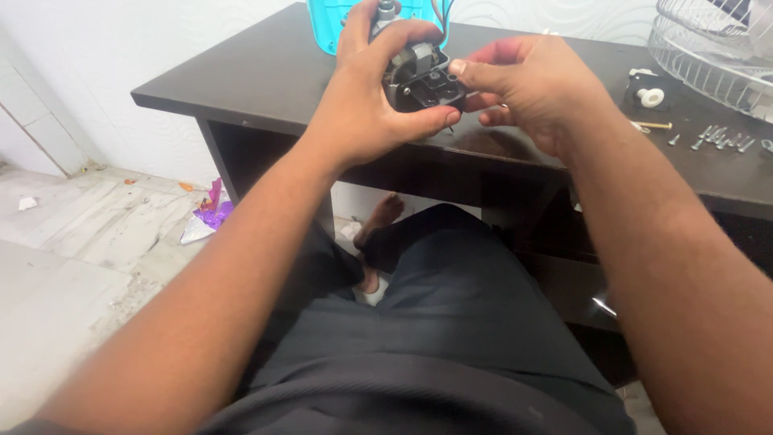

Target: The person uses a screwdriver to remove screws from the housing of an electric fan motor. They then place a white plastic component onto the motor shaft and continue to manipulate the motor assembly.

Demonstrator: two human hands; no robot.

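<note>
Together we hold the small fan motor (419,76) just above the dark desk's (241,80) front edge. Our left hand (362,97) wraps it tight, keeping it steady; our right hand (531,89) pinches its black end plate with thumb and fingertips. Screws (721,138) and a white knob (651,97) lie right of the motor, beside the wire fan guard (708,56); a blue housing (330,24) sits behind it.

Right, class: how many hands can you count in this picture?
2. The left hand wraps around the small grey motor above the dark table; the right hand touches its right side with the fingertips. No other hands show.
</note>
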